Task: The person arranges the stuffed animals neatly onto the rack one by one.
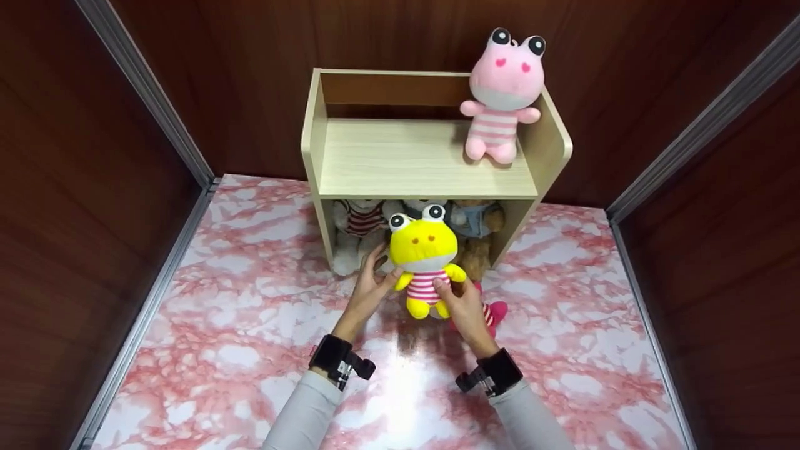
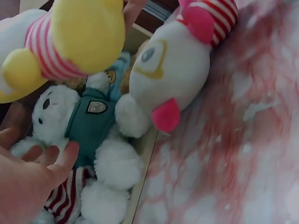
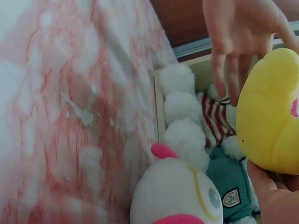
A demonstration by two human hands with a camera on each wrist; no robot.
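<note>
A yellow frog plush (image 1: pixel 425 244) with a pink-and-white striped body is held up in front of the low shelf unit, its face upward. My right hand (image 1: pixel 465 309) grips its body from the side, thumb over the striped front. On the other side my left hand (image 1: pixel 369 287) has its fingers spread beside the frog, and the left wrist view shows them apart from it. Under the right forearm, partly hidden, lies a white plush (image 2: pixel 173 70) with pink ears and a red striped body, on the floor by the shelf's front.
A pink frog plush (image 1: pixel 503 94) sits on the right of the wooden shelf's top (image 1: pixel 387 156). Below, several plush toys fill the compartment, among them a white bear in a green top (image 2: pixel 91 126). Dark panels (image 1: pixel 75 219) enclose the red-and-white marbled floor (image 1: pixel 219 356).
</note>
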